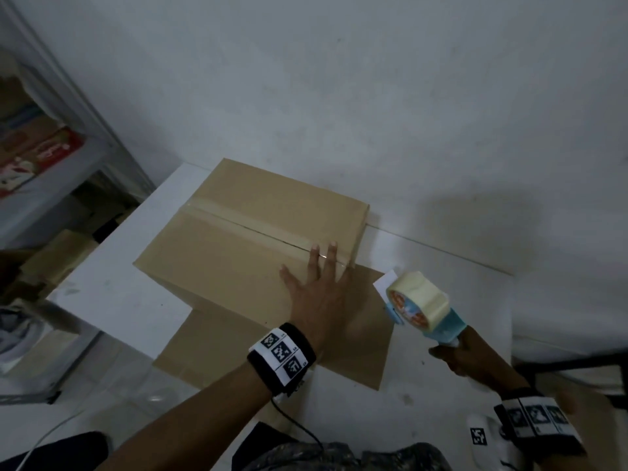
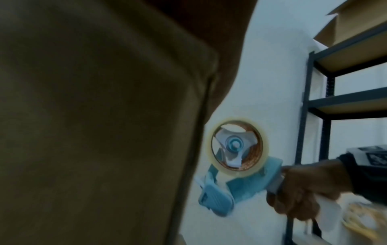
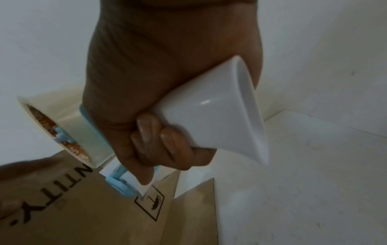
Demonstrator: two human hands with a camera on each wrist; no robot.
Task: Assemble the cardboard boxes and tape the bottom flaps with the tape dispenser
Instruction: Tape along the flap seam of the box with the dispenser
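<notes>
A brown cardboard box (image 1: 238,239) stands on the white table (image 1: 441,317), flaps closed on top with a strip of tape along the seam. My left hand (image 1: 319,280) lies flat on the box's near right corner, fingers straight over the seam end. My right hand (image 1: 472,362) grips the white handle of the blue tape dispenser (image 1: 421,304), held just right of the box and clear of it. The left wrist view shows the box wall (image 2: 94,124) close up and the dispenser (image 2: 238,165) beside it. In the right wrist view my fingers (image 3: 163,142) curl round the handle (image 3: 213,112).
A flat cardboard sheet (image 1: 356,351) lies under the box on the table's near side. Metal shelves (image 1: 51,158) with cartons stand at the left. A dark shelf rack (image 2: 326,102) stands at the right. A wall (image 1: 373,96) backs the table.
</notes>
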